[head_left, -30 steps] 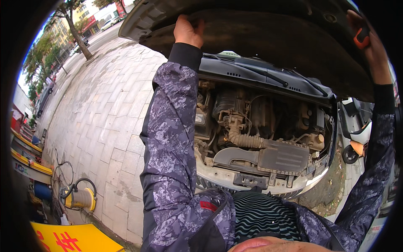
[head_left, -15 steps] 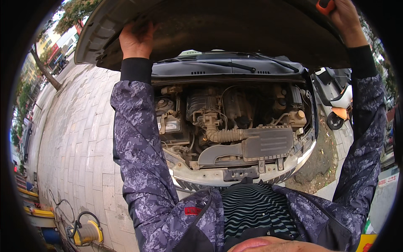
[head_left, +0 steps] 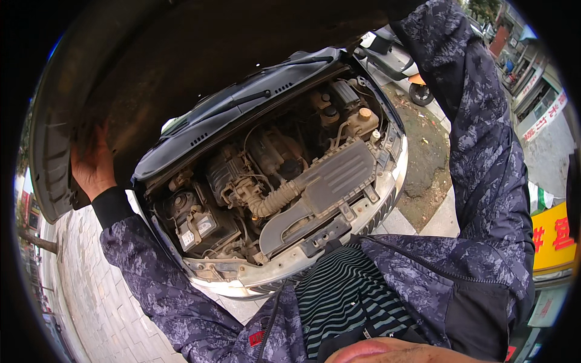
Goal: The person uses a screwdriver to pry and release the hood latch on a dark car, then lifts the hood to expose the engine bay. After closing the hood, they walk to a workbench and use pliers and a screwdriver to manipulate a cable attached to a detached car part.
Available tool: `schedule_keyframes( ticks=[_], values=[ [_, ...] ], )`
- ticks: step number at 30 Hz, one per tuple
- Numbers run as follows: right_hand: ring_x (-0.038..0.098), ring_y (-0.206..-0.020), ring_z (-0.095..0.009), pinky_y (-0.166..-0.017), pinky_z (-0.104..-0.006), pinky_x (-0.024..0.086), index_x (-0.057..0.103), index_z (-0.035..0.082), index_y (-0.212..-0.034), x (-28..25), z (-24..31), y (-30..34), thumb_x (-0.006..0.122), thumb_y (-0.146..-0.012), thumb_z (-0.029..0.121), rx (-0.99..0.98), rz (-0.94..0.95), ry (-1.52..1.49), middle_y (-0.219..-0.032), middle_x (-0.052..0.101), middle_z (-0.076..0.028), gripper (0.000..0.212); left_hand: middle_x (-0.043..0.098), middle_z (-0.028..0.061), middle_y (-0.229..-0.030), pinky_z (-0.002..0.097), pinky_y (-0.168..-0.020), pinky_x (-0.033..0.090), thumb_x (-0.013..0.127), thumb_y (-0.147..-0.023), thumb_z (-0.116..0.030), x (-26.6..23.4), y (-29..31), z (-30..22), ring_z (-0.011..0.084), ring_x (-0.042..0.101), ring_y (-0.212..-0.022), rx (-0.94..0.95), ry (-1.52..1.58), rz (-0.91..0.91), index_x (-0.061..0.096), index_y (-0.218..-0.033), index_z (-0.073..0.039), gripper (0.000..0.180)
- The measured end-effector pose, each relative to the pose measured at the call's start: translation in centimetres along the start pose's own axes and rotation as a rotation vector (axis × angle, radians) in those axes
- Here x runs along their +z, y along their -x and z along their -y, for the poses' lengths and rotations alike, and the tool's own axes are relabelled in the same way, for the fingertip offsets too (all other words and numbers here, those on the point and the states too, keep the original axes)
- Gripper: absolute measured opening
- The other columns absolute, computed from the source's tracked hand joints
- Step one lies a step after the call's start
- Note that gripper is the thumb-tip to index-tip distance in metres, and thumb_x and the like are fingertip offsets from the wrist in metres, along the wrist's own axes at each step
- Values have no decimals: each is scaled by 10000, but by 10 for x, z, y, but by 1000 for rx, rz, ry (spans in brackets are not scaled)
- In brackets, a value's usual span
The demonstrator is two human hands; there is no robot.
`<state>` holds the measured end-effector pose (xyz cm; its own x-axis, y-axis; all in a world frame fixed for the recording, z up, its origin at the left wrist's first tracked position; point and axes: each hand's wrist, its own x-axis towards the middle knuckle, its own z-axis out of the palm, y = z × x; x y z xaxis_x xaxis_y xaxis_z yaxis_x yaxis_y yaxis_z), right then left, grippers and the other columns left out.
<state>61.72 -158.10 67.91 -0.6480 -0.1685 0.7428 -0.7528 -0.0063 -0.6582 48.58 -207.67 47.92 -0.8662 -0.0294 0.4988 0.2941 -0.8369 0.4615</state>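
My left hand (head_left: 94,160) is raised at the left, gripping the dark underside of the raised car hood (head_left: 175,54) near its edge; its fingertips are partly lost in shadow. My right arm (head_left: 460,91) reaches up beside the hood, but the right hand is out of the picture. Below the hood lies the dusty engine bay. In it are a black air filter box (head_left: 339,178), a ribbed intake hose (head_left: 272,199), a battery (head_left: 206,227) and a coolant tank (head_left: 363,123) with a pale cap.
Wipers (head_left: 242,97) rest along the windshield base. A white scooter (head_left: 387,57) is parked behind the car's right side. Pale paving (head_left: 103,284) spreads at left, with a patch of bare soil (head_left: 423,169) at right. A yellow sign (head_left: 554,239) stands at the far right.
The view has tilted and turned to the right. My right hand, which held something with an orange part at the hood, has left the picture; my left hand still grips the hood.
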Motion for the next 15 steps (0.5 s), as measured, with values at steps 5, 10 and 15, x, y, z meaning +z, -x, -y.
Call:
schedule_keyframes(
  ticks=[5,10,15],
  values=[
    [604,-460,-238,-352,-368,466,656,-56,-1058,-3,0,6,580,-1031,245,46,-18,-59,-999,760,-227,311,260,185,-1682,583,-1265,266,722,-946,-188,-24,-20,-8,428,204,-1545,-89,38,-28,348,-1572,-13,750],
    [680,-591,-258,-315,-355,429,662,-87,-1076,-11,17,31,595,-1025,232,-45,3,-7,-962,761,-216,330,272,169,-1680,592,-1267,262,731,-939,-212,-23,-30,-10,374,220,-1551,-119,90,-56,333,-1580,-19,779],
    [720,-760,-262,-621,-378,573,684,-3,-1007,-52,16,96,647,-1019,240,-43,-217,-93,-965,766,-182,246,325,158,-1660,611,-1263,267,766,-901,-170,-11,-22,-4,362,276,-1530,-68,22,-135,387,-1545,-2,765]
  ],
)
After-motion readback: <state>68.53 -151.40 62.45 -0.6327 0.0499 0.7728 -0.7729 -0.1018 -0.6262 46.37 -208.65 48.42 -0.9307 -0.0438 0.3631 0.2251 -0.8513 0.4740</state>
